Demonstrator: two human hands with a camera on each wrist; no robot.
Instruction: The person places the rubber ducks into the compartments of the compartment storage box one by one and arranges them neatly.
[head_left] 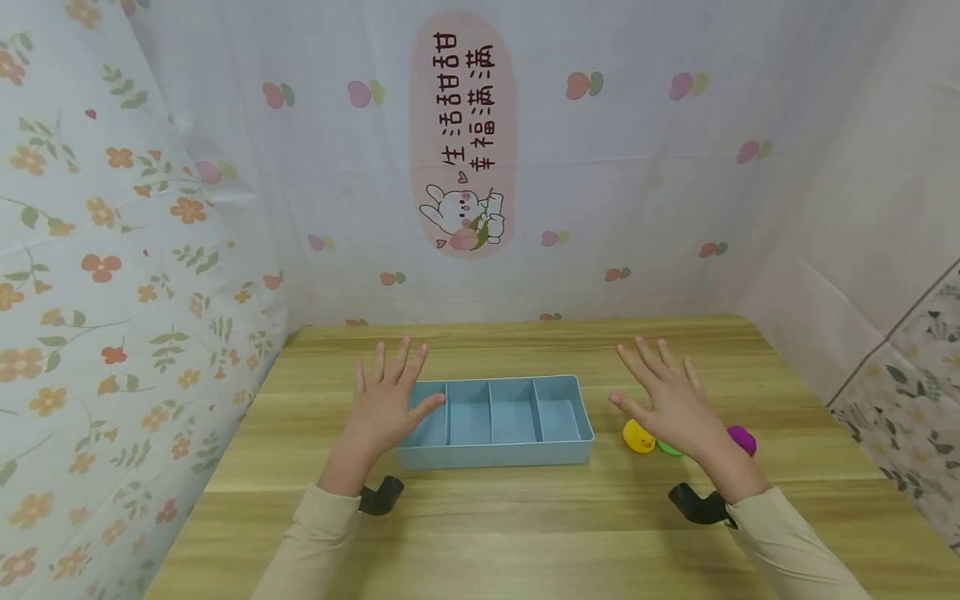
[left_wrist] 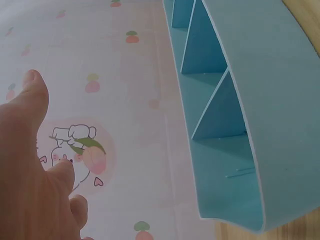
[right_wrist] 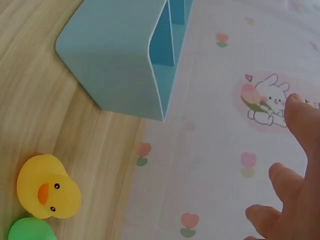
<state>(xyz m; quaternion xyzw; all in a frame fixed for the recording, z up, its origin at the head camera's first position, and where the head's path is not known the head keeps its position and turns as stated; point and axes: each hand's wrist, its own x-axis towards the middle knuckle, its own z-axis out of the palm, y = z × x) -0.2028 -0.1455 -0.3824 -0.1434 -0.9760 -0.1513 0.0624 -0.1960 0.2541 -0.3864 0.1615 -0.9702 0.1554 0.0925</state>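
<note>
A light blue box (head_left: 495, 455) with several compartments in a row stands on the wooden table. My left hand (head_left: 384, 412) hovers with spread fingers over the box's left end, hiding part of it. To the right of the box, my right hand (head_left: 671, 404) is held up with its fingers apart, holding nothing. Below it sit a yellow rubber duck (head_left: 637, 437) and a green toy (head_left: 669, 448), mostly covered by the hand in the head view. A purple toy (head_left: 742, 439) lies beside the right wrist. In the right wrist view the duck (right_wrist: 47, 187) faces the camera.
The wooden tabletop (head_left: 480, 533) runs back to a white printed curtain (head_left: 637, 183). Floral cloth (head_left: 135, 333) hangs along the left side, and more cloth (head_left: 847, 250) borders the right. Black curved pieces (head_left: 384, 496) show at both wrists.
</note>
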